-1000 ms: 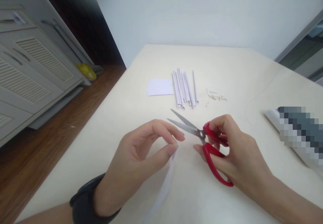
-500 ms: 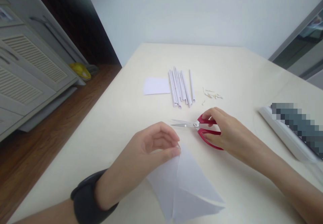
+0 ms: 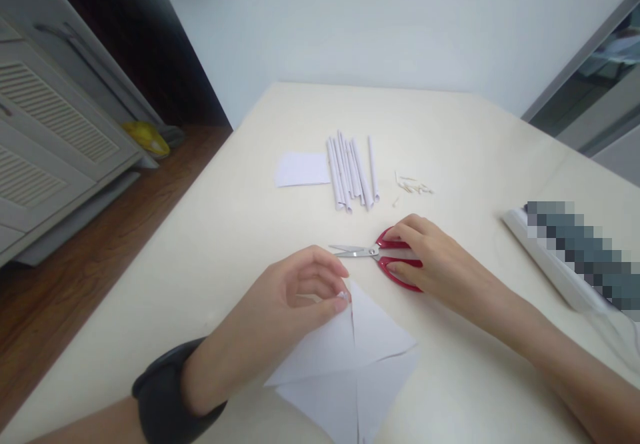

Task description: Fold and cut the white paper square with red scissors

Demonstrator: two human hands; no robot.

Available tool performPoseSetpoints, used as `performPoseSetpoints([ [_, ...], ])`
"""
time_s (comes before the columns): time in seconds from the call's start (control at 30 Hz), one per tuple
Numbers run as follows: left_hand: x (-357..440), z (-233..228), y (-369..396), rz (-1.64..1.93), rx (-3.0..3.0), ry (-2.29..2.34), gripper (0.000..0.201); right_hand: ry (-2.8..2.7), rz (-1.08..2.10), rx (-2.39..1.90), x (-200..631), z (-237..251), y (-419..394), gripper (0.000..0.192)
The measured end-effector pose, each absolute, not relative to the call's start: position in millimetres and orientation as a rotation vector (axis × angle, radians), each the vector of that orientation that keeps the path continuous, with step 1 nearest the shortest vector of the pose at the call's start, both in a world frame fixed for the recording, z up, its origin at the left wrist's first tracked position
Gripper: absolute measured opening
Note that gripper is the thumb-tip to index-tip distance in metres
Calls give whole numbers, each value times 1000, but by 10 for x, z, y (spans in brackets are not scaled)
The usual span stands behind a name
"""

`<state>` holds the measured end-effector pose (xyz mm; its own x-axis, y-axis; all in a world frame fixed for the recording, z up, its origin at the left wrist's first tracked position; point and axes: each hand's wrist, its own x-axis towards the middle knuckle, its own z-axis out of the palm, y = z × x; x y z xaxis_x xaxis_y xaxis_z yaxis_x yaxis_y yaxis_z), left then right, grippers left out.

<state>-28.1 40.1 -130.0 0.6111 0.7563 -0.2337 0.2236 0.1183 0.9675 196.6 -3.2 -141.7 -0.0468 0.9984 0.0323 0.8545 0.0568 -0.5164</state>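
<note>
My left hand [image 3: 295, 294], with a black band on its wrist, is curled at the top corner of a square white paper sheet [image 3: 345, 391]. The corner sits between its thumb and fingers. Slits run in the sheet from its corners toward the middle. To the right, my right hand [image 3: 425, 251] has its fingers and thumb on the red handles of a pair of scissors [image 3: 375, 252]. The scissors lie on or just above the table, blades pointing left and slightly apart.
Farther back on the white table [image 3: 430, 117] are a small stack of white paper [image 3: 303, 169], several rolled paper tubes [image 3: 353, 174] and a scatter of small pins or sticks [image 3: 413, 185]. A white object [image 3: 545, 264], partly pixelated, stands at the right.
The paper has swung flatter and more of its square face shows. The scissors have come slightly closer to my left hand, their blades nearer together. The view has shifted a little.
</note>
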Motion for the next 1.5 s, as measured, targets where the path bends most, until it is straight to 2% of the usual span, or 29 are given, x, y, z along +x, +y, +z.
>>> performPoseSetpoints([
  [0.23, -278, -1316, 413, 457, 1425, 900, 11, -1967, 421, -1633, 1820, -1277, -78, 18],
  [0.4, -293, -1333, 420, 467, 1389, 897, 13, -2072, 532, -1403, 1711, -1244, -153, 10],
  [0.5, -298, -1336, 422, 510, 1363, 903, 16, -2016, 672, -1479, 1709, -1224, -153, 9],
  [0.63, -283, -1298, 403, 607, 1319, 940, 19, -1837, 960, -1533, 1755, -1169, -118, 17],
  [0.83, -247, -1214, 359, 673, 1291, 1055, 18, -1555, 1277, -1470, 1904, -1200, -78, 12],
  [1.07, -292, -1263, 367, 576, 1201, 972, 18, -1478, 1347, -1399, 1967, -1239, -67, 9],
  [1.27, -355, -1254, 421, 491, 958, 662, 20, -1640, 1288, -1328, 1913, -1191, -83, 9],
  [1.37, -342, -1263, 425, 351, 964, 616, 21, -1776, 1271, -1270, 1840, -1175, -125, 7],
  [1.5, -316, -1351, 385, 101, 1120, 614, 10, -1787, 1288, -1261, 1755, -1184, -177, 6],
])
